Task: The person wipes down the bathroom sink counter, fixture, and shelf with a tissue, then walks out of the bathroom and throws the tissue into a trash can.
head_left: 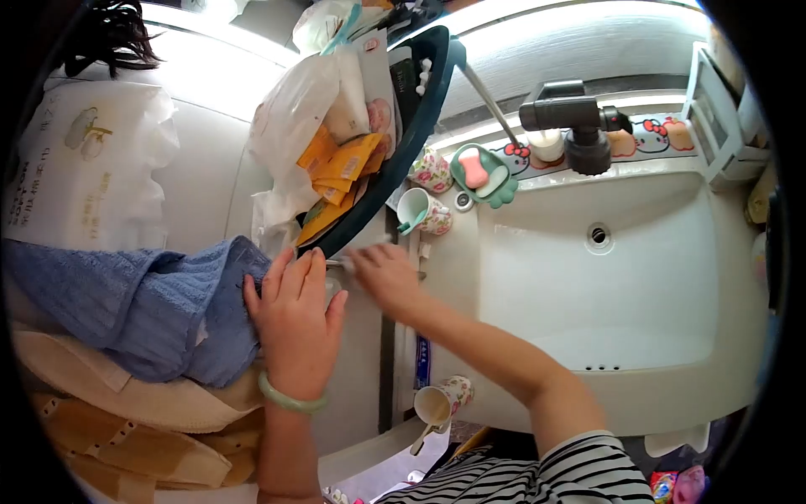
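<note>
My left hand (298, 332), a pale green bangle at its wrist, lies with fingers stretched beside the blue towel (159, 302). Its fingertips reach the near end of a dark green basket (390, 189). In the basket are orange packets (344, 164), a white plastic bag (294, 113) and other items. Just right of the basket's near end, my right hand (390, 277) is closed and slightly blurred. A small whitish thing shows at its fingertips, too unclear to name.
A white sink (596, 277) with a black faucet (579, 126) is at the right. Floral cups (428, 212) and a green soap dish (487, 181) stand by its rim. Another floral cup (445, 399) is nearer me. A large white package (88, 164) lies at the left, a tan cloth (134, 441) below it.
</note>
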Demonstrator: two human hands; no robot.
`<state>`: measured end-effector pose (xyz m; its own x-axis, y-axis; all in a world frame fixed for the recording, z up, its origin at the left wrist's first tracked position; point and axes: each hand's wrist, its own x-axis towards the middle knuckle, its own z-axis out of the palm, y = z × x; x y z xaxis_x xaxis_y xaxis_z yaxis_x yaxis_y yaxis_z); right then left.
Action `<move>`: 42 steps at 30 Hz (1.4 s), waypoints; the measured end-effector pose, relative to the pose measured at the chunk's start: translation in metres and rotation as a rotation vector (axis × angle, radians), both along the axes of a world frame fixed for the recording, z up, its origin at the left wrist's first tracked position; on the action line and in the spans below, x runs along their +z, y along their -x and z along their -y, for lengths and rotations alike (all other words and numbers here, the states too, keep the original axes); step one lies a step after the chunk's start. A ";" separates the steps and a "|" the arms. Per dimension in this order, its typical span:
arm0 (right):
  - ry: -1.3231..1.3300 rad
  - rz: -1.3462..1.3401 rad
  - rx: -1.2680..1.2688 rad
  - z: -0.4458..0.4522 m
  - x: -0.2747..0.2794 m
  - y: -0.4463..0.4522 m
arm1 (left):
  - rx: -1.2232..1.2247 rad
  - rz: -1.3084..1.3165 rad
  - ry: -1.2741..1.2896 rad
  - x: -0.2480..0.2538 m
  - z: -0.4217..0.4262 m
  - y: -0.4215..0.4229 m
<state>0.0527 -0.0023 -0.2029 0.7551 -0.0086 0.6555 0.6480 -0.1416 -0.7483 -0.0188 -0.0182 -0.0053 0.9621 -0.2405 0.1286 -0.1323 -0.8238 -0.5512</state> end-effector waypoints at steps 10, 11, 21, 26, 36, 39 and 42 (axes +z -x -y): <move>-0.103 0.121 -0.027 -0.024 0.024 -0.004 | 0.011 0.009 -0.033 -0.001 0.003 0.001; -0.094 0.125 -0.039 -0.025 0.023 -0.005 | -0.004 0.024 -0.043 -0.001 0.002 0.001; 0.254 -0.083 -0.111 0.000 -0.081 0.011 | -0.017 0.038 -0.048 0.001 0.003 0.002; 0.087 -0.017 -0.045 -0.001 0.013 0.009 | -0.019 0.053 -0.001 0.000 0.000 0.002; 0.110 -0.256 -0.092 0.003 -0.081 0.020 | -0.036 0.064 -0.048 -0.005 -0.002 0.000; 0.423 -0.319 -0.043 0.017 -0.078 0.024 | -0.033 0.053 -0.039 -0.004 0.000 0.002; 0.141 -0.324 0.135 0.010 -0.033 0.021 | -0.030 0.049 -0.006 0.000 0.001 0.000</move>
